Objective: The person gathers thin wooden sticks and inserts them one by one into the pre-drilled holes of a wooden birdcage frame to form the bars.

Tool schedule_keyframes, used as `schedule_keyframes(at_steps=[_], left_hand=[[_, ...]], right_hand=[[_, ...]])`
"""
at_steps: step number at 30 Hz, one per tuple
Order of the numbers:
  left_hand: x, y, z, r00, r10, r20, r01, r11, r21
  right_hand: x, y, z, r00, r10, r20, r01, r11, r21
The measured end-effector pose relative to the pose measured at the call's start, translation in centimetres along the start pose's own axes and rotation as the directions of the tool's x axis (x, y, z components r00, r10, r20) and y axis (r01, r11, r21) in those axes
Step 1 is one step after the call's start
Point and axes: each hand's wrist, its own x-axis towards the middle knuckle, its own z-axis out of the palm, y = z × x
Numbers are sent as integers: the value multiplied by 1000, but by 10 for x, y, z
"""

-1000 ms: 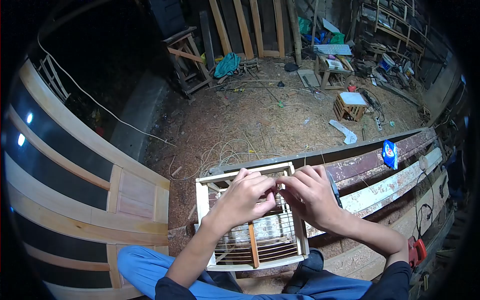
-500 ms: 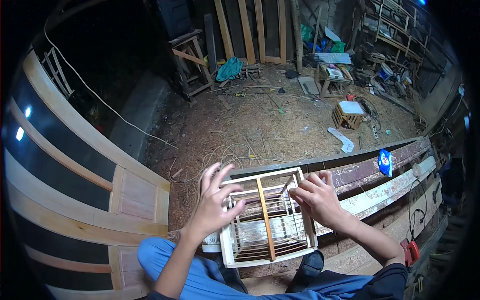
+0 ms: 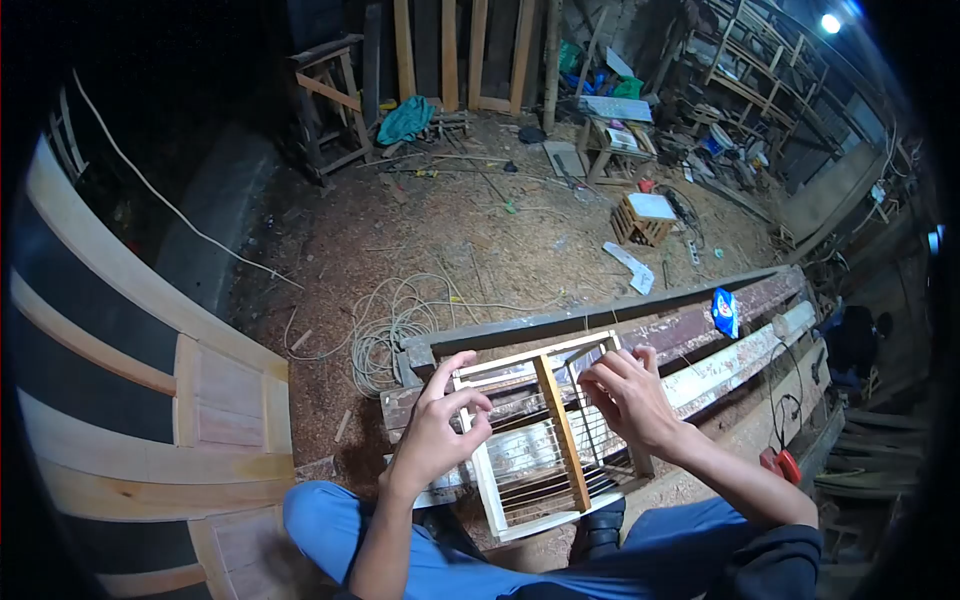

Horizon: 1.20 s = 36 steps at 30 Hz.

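Note:
A small wooden frame with thin bars, like a cage (image 3: 488, 478), stands on the planks between my knees, turned slightly. An orange-brown slat (image 3: 563, 430) runs across its middle. My left hand (image 3: 438, 430) is at the cage's left side, thumb and fingers curved but apart, with nothing seen between them. Over the upper right corner is my right hand (image 3: 632, 397), its fingers bent and pressed together; whatever they may hold is too small or hidden to make out.
Long planks (image 3: 745, 362) carry a blue packet (image 3: 725, 313). A red tool (image 3: 780, 464) lies at the right. Coiled cable (image 3: 385, 335) is on the ground, beyond which stands a crate (image 3: 643, 220). Wooden panels (image 3: 235, 400) fill the left side.
The view has swung right, so the surroundings appear further left. The cage is now tilted in view, and the fingers of my left hand have curled in more.

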Motion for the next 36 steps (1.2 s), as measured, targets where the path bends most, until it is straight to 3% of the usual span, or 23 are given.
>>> schedule_keyframes(at_steps=[1, 4, 9, 13, 15, 17, 19, 21, 23, 26, 29, 36], left_hand=[[-1, 3, 2, 999, -41, 26, 41, 999, -10], [1, 12, 9, 995, -99, 3, 99, 994, -44], [-4, 16, 13, 995, -100, -21, 98, 993, -69], [-15, 15, 15, 992, -92, -80, 89, 995, -52], [-19, 19, 17, 988, -138, -76, 131, 987, -90], [-20, 14, 19, 991, -71, -111, 68, 997, -35], [-26, 7, 21, 991, -100, -90, 96, 994, -55], [-30, 4, 25, 980, -144, -133, 119, 976, -183], [-35, -3, 27, 987, -137, -80, 118, 972, -205], [-41, -13, 42, 988, -68, -139, 13, 932, -361], [-40, -16, 45, 986, -18, -166, -28, 962, -271], [-38, -29, 49, 986, 110, -126, -142, 950, -280]], right_hand=[[-3, -7, 0, 1000, 14, 10, -14, 1000, -7], [6, -47, 7, 971, 72, -228, -77, 997, -10], [18, -76, 30, 987, -127, -100, 125, 992, -20], [21, -76, 41, 997, -54, -58, 66, 971, 230], [21, -74, 41, 992, -45, -116, 74, 962, 264], [23, -73, 40, 998, -26, -61, 41, 961, 273], [24, -76, 42, 996, -36, -86, 60, 954, 292], [24, -79, 41, 998, -21, -57, 35, 966, 256], [25, -80, 43, 997, -14, -79, 35, 961, 274], [22, -78, 42, 998, -21, -64, 38, 957, 286], [24, -81, 41, 999, -4, -37, 13, 968, 249], [25, -81, 34, 999, 34, 7, -35, 954, 297]])
